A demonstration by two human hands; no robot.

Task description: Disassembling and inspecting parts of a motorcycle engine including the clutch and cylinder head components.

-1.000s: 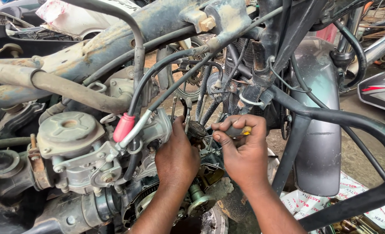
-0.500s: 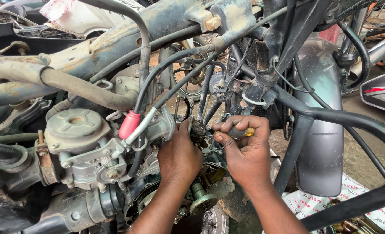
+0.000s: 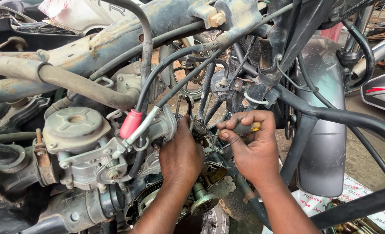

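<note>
Both hands are buried in the middle of a stripped motorcycle, right at the centre of the frame. His right hand point(image 3: 255, 145) is closed tight around a small tool with a dark grip and yellow end point(image 3: 248, 128), thumb and forefinger pinched near its front; from where I stand it looks like a screwdriver, and its tip points left toward a small dark fitting point(image 3: 199, 130) between the two hands. His left hand point(image 3: 181, 151) is seen from the back, fingers curled out of sight against that same fitting and the engine parts beside it, so I cannot tell whether it grips anything or only presses there.

Just left of the left hand sits the grey carburettor point(image 3: 86, 149), with its round flat cap in the left-centre of the frame. A red rubber cap point(image 3: 131, 123) with a cable sleeve running through it lies just above and left of the left hand. Across the upper part of the frame runs the rusty, mud-stained frame tube point(image 3: 157, 26), with black hoses and cables point(image 3: 175, 56) drooping from it toward the hands. To the right stands a dark grey mudguard point(image 3: 326, 130), near the right wrist. Below the hands, at bottom centre, a greasy sprocket and gear parts point(image 3: 203, 201) show.
</note>
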